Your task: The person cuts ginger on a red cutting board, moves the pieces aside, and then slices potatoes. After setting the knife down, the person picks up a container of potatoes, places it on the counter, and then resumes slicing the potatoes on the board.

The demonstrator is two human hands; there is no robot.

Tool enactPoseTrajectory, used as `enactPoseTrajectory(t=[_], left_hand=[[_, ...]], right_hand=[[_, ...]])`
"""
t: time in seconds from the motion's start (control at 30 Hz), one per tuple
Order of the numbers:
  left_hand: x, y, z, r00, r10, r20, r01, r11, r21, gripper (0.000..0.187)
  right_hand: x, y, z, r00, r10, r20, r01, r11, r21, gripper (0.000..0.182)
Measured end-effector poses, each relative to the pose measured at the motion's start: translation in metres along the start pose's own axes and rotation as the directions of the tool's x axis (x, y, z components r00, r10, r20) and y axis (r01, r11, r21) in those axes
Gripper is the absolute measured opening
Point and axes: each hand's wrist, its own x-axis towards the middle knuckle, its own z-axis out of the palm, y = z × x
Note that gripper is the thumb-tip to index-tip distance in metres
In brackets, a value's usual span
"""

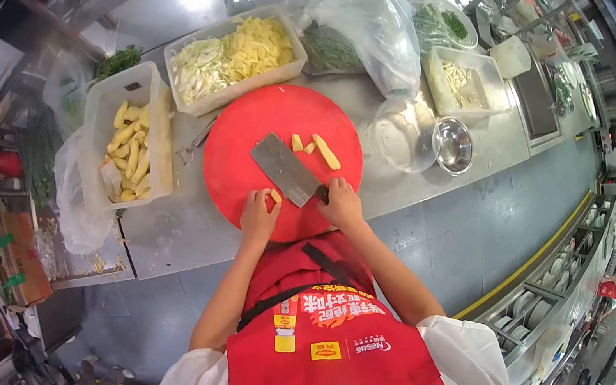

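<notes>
A round red cutting board (242, 128) lies on the steel counter. My right hand (342, 203) is closed on the dark handle of a cleaver (288, 168), whose wide blade rests flat over the board. At the board's near left, my left hand (260, 216) holds a small yellow piece (275, 196) at its fingertips. Beyond the blade lie a longer peeled yellow piece (326, 152) and a few short cut pieces (297, 143).
Left of the board stands a bin of peeled yellow pieces (162, 164). Behind is a tub of sliced vegetables (293, 72). To the right are a clear round container (404, 135), a metal bowl (454, 146) and a white tub (491, 92). Plastic bags (398, 55) sit behind.
</notes>
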Motion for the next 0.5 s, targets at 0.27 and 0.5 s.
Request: enactPoseTrajectory(t=[0.27, 0.5], left_hand=[[0.010, -0.005, -0.002, 0.997, 0.074, -0.033, -0.074, 0.997, 0.004, 0.039], [0.027, -0.003, 0.000, 0.995, 0.102, -0.012, -0.102, 0.994, -0.049, 0.024]], right_hand=[[0.003, 0.008, -0.048, 0.974, 0.174, 0.142, -0.213, 0.914, 0.345, 0.052], [-0.058, 0.011, -0.070, 0.967, 0.254, 0.023, -0.187, 0.642, 0.744, 0.032]])
